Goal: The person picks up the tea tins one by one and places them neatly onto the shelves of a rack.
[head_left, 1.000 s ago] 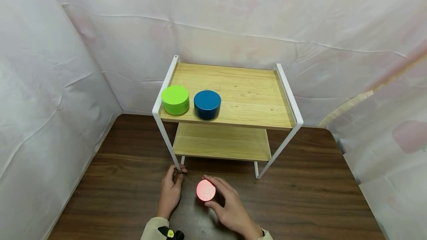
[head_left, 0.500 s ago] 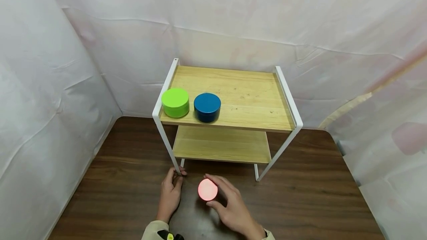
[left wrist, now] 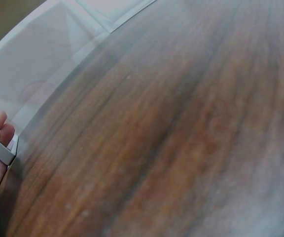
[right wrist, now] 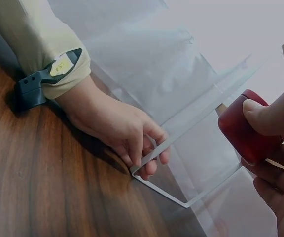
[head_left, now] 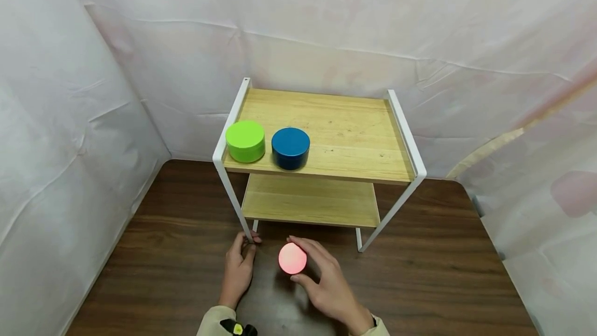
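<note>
A small red round tin (head_left: 292,259) is pinched between the thumb and fingers of my right hand (head_left: 328,289), its top glowing pinkish in the head view. In the right wrist view the red tin (right wrist: 245,129) looks dark red and is held above the tabletop. My left hand (head_left: 239,268) grips the foot of the front left white leg (head_left: 235,201) of a two-tier shelf; the right wrist view shows its fingers (right wrist: 152,168) curled round the frame. On the upper board (head_left: 354,139) stand a green tin (head_left: 245,141) and, just right of it, a blue tin (head_left: 290,148).
The lower wooden board (head_left: 310,200) lies beneath the upper one. Another white leg (head_left: 392,215) stands at the front right. Dark wood tabletop (head_left: 443,274) spreads around the shelf, with whitish cloth walls (head_left: 326,14) behind and at both sides.
My right hand has carried the red tin slightly rightward and a little toward the shelf. The left hand keeps its grip on the leg. The green and blue tins stay in place.
</note>
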`<state>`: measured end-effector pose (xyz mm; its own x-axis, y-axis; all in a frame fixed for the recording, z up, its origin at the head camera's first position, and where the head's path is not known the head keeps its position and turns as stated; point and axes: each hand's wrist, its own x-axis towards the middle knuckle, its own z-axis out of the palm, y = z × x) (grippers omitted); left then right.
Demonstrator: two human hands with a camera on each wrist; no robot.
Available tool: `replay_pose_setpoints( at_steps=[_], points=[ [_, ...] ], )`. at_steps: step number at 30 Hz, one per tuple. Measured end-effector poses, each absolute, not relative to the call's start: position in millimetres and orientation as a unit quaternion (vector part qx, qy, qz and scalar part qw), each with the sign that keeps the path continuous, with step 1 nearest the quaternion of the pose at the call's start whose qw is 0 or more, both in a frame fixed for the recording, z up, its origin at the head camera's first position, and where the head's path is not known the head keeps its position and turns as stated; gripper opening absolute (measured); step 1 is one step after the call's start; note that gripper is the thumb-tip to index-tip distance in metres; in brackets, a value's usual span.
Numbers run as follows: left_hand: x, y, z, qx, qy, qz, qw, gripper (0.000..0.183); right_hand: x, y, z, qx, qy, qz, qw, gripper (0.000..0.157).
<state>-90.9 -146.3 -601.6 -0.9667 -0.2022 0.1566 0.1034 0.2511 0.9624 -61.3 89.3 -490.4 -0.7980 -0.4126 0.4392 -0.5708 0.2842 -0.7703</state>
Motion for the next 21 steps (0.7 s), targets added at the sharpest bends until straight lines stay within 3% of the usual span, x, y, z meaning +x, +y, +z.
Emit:
replay_pose_setpoints(
  at_steps=[21],
  points=[
    [-92,-147,-601,0.028,-0.783,-0.608,0.125,0.023,-76,93,-469,0.309,-0.798,0.511,0.088,0.069]
  ],
)
